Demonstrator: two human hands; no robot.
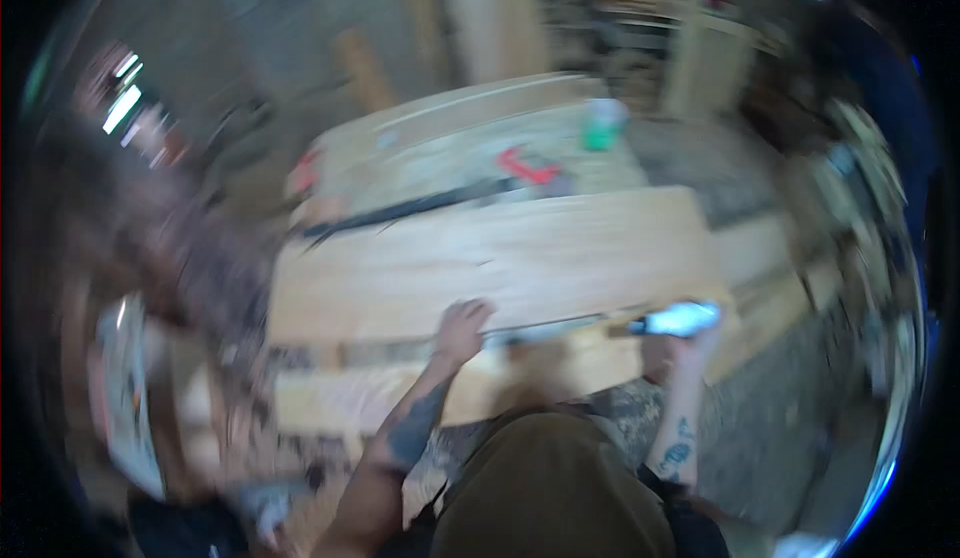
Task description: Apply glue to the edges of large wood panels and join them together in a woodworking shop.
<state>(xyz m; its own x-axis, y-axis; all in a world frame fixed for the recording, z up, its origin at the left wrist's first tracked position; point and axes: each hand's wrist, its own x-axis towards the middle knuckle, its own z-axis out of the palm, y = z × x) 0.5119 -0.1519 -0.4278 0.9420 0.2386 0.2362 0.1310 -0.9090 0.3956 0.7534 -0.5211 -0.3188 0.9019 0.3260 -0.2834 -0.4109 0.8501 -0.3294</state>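
A wide pale wooden board (480,258) lies across the work surface before me. At its near edge rests my left hand (462,330), fingers curled against the wood, their tips blurred. My right hand (692,346) is closed around a bright blue-white object with a dark narrow tip (682,318), held near the board's right front corner with the tip pointing left. Motion blur and glare hide its exact kind. Closer to me runs a narrower wooden plank (400,383), with a gap between it and the wide board.
Behind the board lie a long dark bar (410,208) and a red tool-like piece (528,165). A green-and-white container (602,125) stands at the back right of the far panel (440,148). Timber leans at the back; a person's dark clothing (890,108) shows far right.
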